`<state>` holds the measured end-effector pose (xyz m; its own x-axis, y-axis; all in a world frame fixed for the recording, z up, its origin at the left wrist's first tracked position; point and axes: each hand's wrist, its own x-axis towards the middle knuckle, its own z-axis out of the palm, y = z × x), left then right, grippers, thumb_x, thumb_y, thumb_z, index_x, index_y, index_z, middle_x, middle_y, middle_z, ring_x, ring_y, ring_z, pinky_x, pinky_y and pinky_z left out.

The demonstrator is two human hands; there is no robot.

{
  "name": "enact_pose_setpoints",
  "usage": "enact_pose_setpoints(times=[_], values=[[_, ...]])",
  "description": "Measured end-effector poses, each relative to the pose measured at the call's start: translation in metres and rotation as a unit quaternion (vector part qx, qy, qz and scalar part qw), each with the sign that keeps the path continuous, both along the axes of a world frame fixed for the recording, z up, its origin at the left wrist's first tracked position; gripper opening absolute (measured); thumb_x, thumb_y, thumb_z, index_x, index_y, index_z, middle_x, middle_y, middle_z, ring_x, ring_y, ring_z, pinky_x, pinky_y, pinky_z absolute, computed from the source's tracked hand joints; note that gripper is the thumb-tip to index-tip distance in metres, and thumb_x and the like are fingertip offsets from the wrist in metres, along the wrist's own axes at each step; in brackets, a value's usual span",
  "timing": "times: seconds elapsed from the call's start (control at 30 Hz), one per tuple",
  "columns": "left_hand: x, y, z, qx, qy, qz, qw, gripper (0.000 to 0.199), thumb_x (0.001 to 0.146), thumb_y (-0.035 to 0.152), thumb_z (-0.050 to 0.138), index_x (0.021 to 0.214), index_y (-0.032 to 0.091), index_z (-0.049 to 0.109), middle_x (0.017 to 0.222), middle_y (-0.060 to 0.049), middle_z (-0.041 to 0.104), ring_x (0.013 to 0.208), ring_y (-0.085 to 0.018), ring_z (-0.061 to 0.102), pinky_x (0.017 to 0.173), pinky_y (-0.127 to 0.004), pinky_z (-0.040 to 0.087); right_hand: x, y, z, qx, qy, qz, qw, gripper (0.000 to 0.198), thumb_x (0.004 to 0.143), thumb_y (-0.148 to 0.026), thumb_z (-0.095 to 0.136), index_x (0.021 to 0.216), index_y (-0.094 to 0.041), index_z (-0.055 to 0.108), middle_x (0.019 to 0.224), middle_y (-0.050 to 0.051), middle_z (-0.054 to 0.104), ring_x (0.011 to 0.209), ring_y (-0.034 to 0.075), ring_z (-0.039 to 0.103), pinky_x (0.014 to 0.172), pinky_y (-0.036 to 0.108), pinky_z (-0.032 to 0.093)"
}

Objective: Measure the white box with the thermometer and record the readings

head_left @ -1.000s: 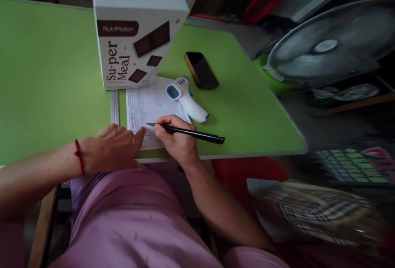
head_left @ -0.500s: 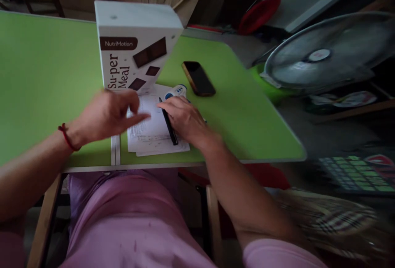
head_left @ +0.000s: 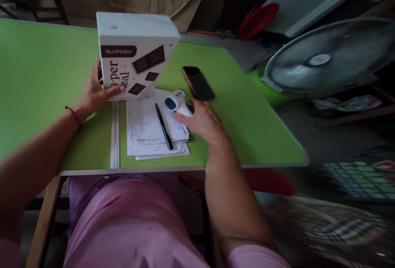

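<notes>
Head view: a person's two bare hands work at a green bench (head_left: 256,136), with a white box (head_left: 135,56) and a white and blue thermometer (head_left: 178,100) nearest to them.
Box: stands upright left of centre in the upper half of the frame, the far end of some papers (head_left: 143,126) meeting its lower edge.
Left hand (head_left: 94,91): at the box's lower left corner, thumb laid flat across the printed front, the other fingers wrapped round the left side and partly hidden; spread about as wide as that side and closed on it.
Thermometer: lies near the middle of the frame, at the papers' right edge, screen end toward the left.
Right hand (head_left: 205,120): thumb and fingers parted around the thermometer's handle, which they largely hide; whether they are closed on it I cannot tell.
Box handling: probably stiff card, fairly smooth, light to moderate depending on contents; tall enough to tip, so a low hold with thumb and fingers on opposite faces should suit, without denting the card.
Thermometer handling: likely light, hard, slightly slick plastic; best held round the handle, clear of the screen, and not dropped.
Pen (head_left: 163,126): black, lying slantwise on the papers, touched by neither hand.
Phone (head_left: 198,82): dark, flat on the bench just beyond the right hand's fingers.
</notes>
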<state>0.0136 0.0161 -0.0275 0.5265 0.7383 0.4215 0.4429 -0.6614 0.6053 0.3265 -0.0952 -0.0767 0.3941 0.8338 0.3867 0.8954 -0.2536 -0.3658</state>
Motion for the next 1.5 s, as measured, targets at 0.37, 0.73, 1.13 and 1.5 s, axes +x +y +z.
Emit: enact_pose_setpoints(times=[0.37,0.73,1.13,1.5], values=[[-0.004,-0.015,0.004,0.002,-0.083,0.003,0.997,0.074,0.097,0.07,0.061,0.144,0.014,0.053,0.135,-0.023,0.069,0.121,-0.032,0.07,0.088,-0.047,0.064,-0.048,-0.026,0.038,0.224,0.212,0.213,0.927,0.049,0.091,-0.066,0.062,0.115,-0.023,0.07,0.092,0.007,0.073,0.08,0.023,0.068,0.07,0.038,0.057],[-0.003,-0.027,0.005,-0.034,-0.05,-0.006,0.998,0.071,0.098,0.076,0.053,0.134,0.015,0.064,0.126,-0.02,0.075,0.108,-0.032,0.075,0.075,-0.043,0.064,-0.117,-0.013,0.046,0.196,0.427,0.309,0.827,0.055,0.087,-0.077,0.062,0.096,-0.023,0.068,0.078,0.002,0.062,0.065,0.016,0.058,0.055,0.032,0.051],[-0.002,-0.017,-0.003,-0.048,-0.142,-0.049,0.987,0.065,0.088,0.073,0.071,0.121,0.017,0.07,0.121,-0.016,0.077,0.109,-0.033,0.075,0.083,-0.045,0.065,-0.121,-0.002,0.033,0.216,0.475,0.318,0.791,0.054,0.089,-0.076,0.063,0.099,-0.023,0.069,0.077,0.001,0.062,0.064,0.016,0.058,0.054,0.031,0.049],[-0.003,-0.006,-0.007,-0.084,-0.204,-0.087,0.971,0.068,0.074,0.068,0.089,0.115,0.017,0.071,0.116,-0.014,0.079,0.103,-0.028,0.077,0.081,-0.035,0.066,-0.124,-0.003,0.036,0.216,0.515,0.297,0.774,0.059,0.077,-0.081,0.073,0.087,-0.024,0.066,0.078,0.0,0.06,0.067,0.014,0.054,0.057,0.032,0.047]])
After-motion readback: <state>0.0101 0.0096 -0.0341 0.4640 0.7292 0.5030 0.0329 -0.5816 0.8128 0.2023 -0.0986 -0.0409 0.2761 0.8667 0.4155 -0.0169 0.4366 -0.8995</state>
